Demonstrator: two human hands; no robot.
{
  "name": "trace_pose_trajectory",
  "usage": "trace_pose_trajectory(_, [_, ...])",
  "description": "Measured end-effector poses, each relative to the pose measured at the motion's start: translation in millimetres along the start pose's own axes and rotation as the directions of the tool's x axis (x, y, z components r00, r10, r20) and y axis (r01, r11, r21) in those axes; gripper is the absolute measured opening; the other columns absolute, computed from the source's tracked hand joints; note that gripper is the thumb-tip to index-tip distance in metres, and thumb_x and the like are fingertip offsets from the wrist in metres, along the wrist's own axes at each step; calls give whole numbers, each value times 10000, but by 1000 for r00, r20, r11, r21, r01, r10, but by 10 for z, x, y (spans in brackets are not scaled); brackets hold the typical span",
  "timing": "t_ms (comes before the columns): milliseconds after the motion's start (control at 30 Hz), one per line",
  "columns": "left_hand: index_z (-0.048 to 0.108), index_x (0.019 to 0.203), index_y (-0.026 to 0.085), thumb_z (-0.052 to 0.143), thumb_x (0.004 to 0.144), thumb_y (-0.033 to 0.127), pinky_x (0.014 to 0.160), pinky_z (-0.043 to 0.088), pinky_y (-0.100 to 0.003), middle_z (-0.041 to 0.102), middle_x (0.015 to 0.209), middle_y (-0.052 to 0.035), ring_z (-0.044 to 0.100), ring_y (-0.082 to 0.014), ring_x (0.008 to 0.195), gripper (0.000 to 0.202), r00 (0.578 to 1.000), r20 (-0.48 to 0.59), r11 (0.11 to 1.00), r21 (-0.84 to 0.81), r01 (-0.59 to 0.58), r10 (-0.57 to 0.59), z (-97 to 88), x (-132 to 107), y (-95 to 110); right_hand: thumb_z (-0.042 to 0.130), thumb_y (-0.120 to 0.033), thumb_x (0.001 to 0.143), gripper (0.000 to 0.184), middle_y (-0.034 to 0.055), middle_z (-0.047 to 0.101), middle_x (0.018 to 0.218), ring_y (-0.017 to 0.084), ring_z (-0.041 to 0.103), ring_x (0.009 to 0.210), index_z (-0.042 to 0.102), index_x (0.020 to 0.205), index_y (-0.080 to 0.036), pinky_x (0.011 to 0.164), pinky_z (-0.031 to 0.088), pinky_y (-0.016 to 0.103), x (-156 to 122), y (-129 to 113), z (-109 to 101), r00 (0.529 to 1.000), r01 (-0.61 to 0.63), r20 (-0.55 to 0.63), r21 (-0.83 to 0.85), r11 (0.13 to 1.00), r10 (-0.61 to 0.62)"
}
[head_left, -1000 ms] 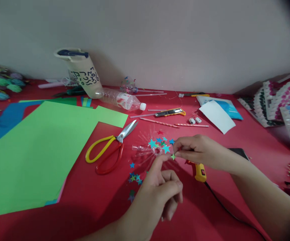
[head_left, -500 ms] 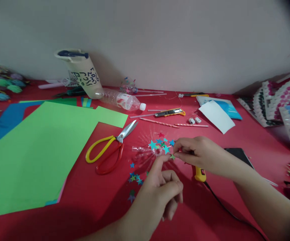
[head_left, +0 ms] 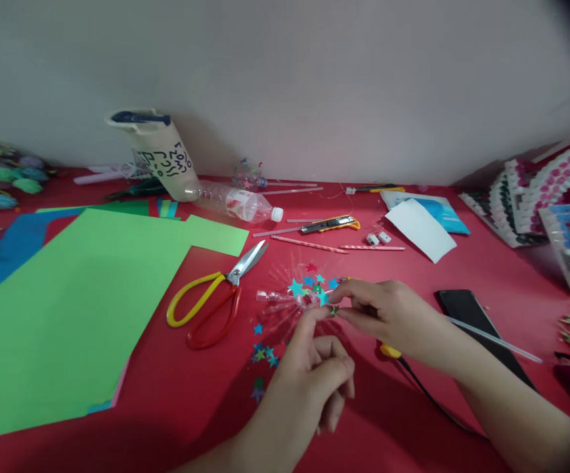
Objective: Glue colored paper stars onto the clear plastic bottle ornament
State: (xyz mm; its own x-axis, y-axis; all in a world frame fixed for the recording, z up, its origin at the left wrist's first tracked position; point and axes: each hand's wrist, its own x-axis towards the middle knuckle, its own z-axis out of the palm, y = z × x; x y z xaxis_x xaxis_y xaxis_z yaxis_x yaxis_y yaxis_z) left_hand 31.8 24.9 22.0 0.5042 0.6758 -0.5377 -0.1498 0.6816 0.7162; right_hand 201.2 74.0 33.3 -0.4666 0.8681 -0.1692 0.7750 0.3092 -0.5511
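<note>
Pompoms [head_left: 21,174] in green, blue and purple lie heaped at the far left, and right of them a large green sheet [head_left: 78,309] overlaps a blue sheet [head_left: 9,253]. Behind the sheets, a cream container [head_left: 159,148] leans to the left; something dark blue shows at its mouth, but its contents are hidden. Dark, blocky characters cover its side, not clear enough to read. Scissors [head_left: 236,274] with one yellow and one red handle lie with blades parted. Beyond them, a clear plastic bottle [head_left: 211,198] lies on its side, white cap to the right; its red-and-white label is too small to read.

Loose stars [head_left: 265,355] lie on the red table [head_left: 167,420] just left of the left hand [head_left: 314,368]. That hand's index finger points at a small green star [head_left: 334,311], its thumb apart from that finger; whether the fingertip touches, I cannot tell. Stars also rest on a clear plastic piece [head_left: 270,297] fanned into strips. Over its right edge, the right hand [head_left: 388,315] has the green star pinched between thumb and index finger. A yellow tool [head_left: 389,351] with a black cord sits partly under that hand. Farther right are a blue-and-white packet [head_left: 445,213], partly covered by a white card [head_left: 421,230], and a black phone [head_left: 462,309] with a clear stick [head_left: 506,345] across it.
</note>
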Motion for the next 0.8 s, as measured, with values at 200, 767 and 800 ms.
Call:
trace_pose_trajectory(200, [312,1228,264,461,815,165,342,191,-167,514,632,89,340,-29,346,450,999,-19,1000,13,-28,28,-4,16,-44,465,-226,867,164,-16,572,644,101,446,508,604,954,-224,536,310,218,-5,-39,25,999,31,-24,-53,998,-32])
trace_pose_trajectory(767, [351,1098,224,430,803,150,350,186,-182,516,647,82,354,-24,347,314,998,-27,997,37,-62,63,5,11,-83,510,-146,767,82,-81,433,500,70,350,463,577,771,-194,468,257,178,101,14,3,997,3,77,195,981,-18])
trace_pose_trajectory(800, [350,1091,225,431,801,148,351,190,-179,516,648,82,356,-23,347,310,998,-25,997,37,-64,65,7,8,-82,508,-144,763,88,-83,427,490,71,343,456,579,773,-195,465,252,179,103,7,-5,997,-1,81,185,983,-15])
